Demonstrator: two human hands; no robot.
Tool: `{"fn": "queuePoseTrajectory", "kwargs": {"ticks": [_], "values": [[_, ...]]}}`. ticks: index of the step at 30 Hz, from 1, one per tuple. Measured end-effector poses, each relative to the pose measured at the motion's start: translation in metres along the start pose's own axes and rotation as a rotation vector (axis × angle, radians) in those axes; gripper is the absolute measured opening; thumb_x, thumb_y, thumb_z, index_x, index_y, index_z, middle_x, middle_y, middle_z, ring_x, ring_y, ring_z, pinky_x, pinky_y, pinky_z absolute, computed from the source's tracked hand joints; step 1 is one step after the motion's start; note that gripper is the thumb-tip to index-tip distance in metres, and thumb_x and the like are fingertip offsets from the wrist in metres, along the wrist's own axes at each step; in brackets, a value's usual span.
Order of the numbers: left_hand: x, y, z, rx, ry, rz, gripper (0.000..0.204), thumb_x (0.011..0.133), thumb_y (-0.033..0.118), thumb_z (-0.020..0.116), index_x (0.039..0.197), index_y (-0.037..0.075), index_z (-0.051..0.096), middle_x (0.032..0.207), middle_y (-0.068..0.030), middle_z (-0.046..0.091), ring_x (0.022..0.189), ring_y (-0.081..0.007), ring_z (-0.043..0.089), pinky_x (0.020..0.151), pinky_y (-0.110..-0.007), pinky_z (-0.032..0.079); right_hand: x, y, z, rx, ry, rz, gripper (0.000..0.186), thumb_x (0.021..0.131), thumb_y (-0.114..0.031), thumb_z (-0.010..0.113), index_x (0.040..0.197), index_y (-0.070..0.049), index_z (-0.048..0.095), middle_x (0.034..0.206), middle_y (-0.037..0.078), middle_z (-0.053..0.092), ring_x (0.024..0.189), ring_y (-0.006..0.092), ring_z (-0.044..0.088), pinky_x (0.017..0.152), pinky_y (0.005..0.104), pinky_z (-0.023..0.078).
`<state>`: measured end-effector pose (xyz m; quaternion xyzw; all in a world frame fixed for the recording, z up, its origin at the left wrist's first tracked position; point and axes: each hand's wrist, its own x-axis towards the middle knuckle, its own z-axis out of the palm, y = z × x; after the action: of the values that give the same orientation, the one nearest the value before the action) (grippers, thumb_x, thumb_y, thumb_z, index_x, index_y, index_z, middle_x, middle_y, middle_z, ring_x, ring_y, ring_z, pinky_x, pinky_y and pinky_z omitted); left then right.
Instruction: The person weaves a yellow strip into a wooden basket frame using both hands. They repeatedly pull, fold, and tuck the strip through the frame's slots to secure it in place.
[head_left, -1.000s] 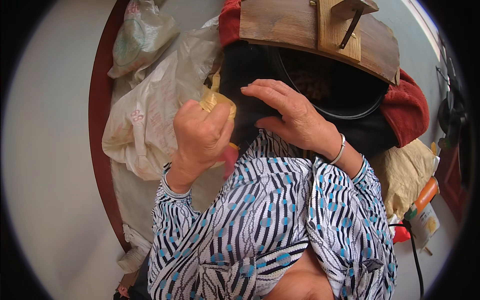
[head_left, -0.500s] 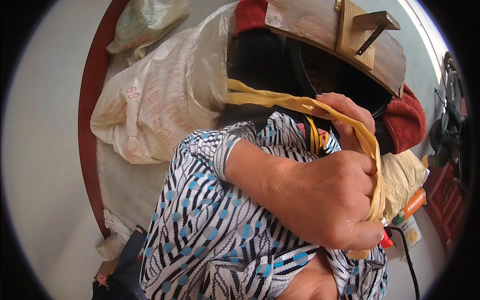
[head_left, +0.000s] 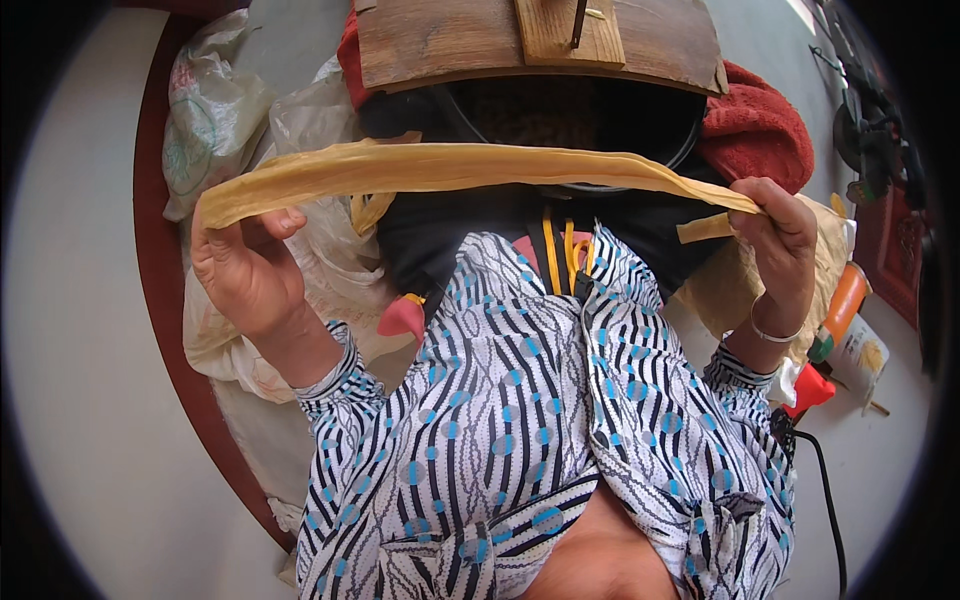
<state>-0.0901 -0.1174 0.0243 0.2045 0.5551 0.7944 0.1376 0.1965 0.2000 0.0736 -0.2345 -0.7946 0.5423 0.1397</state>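
Note:
A long pale yellow flattened strip [head_left: 460,165] stretches crosswise in front of me, above my lap. My left hand [head_left: 250,265] grips its left end with curled fingers, beside the crumpled white plastic sacks [head_left: 310,230]. On the other side my right hand [head_left: 775,240] pinches the narrower right end, and a short tail of strip shows below it. Behind the strip is a dark round container [head_left: 585,110] with pale bits inside, hard to make out, under a wooden board [head_left: 430,50] with a block and thin metal piece on it. My patterned shirt covers the lower middle.
Red cloths [head_left: 760,125] lie at either side of the board. A tan sack [head_left: 815,310], an orange cylinder [head_left: 840,298], a red plastic item [head_left: 808,390] and a black cord [head_left: 825,470] are at the right. A dark red edge [head_left: 160,300] curves along the left.
My hands have moved from close together to far apart at either side. The yellow strip, bunched in my left hand and then looped across both hands, is now drawn out crosswise between them.

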Motion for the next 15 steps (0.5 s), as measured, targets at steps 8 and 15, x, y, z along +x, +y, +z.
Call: {"fn": "queuePoseTrajectory", "kwargs": {"ticks": [8,15], "values": [[-0.046,-0.025,-0.018,1.724,-0.139,-0.349,0.039,0.089,0.025,0.063,0.123,0.005,0.058,0.067,-0.0086,0.059,0.056,-0.0223,0.055,0.059,-0.035,0.047,0.007,0.013,0.045,-0.445,-0.117,0.058,0.01,0.086,0.001,0.062,0.095,0.003,0.061,0.07,0.009,0.053,0.059,0.0161,0.049,0.055,0.0261,0.039],[-0.043,-0.037,0.125,0.49,-0.642,0.367,0.054,0.08,0.032,0.071,0.123,0.002,0.057,0.116,-0.016,0.058,0.104,-0.0342,0.058,0.092,-0.045,0.046,0.015,0.009,0.108,0.026,-0.363,-0.111,0.012,0.081,0.002,0.065,0.092,0.003,0.063,0.074,0.011,0.063,0.063,0.02,0.061,0.058,0.0265,0.046]]}}
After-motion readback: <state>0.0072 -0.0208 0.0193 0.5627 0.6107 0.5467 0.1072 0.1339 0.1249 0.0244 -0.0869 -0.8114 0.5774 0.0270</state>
